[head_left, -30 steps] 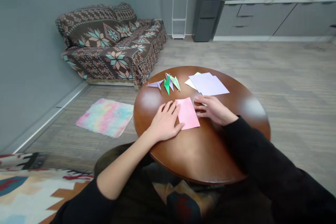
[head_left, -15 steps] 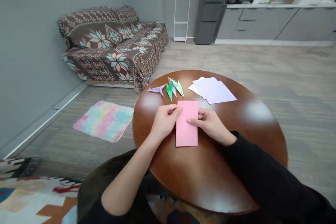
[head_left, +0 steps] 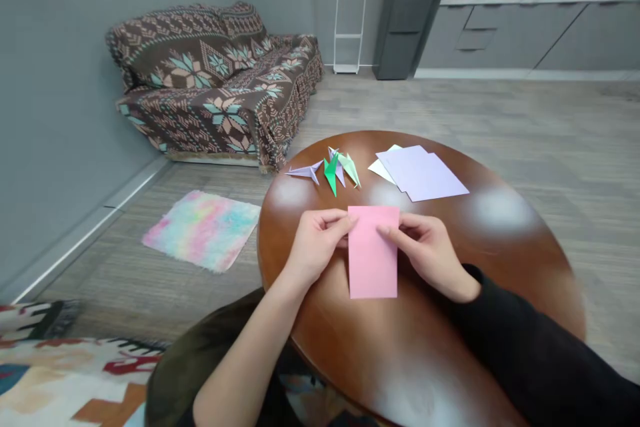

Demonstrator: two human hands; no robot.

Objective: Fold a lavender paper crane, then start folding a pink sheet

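Observation:
A pink sheet of folded origami paper [head_left: 373, 263] is held upright-looking in front of me, over the brown round table [head_left: 370, 373]. My left hand [head_left: 320, 240] pinches its upper left edge, thumb on the front face. On the opposite side, my right hand [head_left: 427, 250] grips the right edge, its thumb lying on the front and the other fingers behind. The fingers behind the paper are partly hidden. Beyond the hands lie several folded paper cranes: a green crane [head_left: 331, 175], a pale green crane [head_left: 350, 168] and a purple crane [head_left: 306, 171], with another purple one partly covered.
A stack of lilac paper sheets [head_left: 425, 173] lies at the table's far side, over a pale cream sheet [head_left: 381, 171]. Past the table are a patterned sofa [head_left: 225, 93], a fluffy pastel rug [head_left: 203, 230] and grey kitchen cabinets [head_left: 505, 37].
The pink paper appears larger and slightly lower and further right, with both hands still on it. The view has shifted a little.

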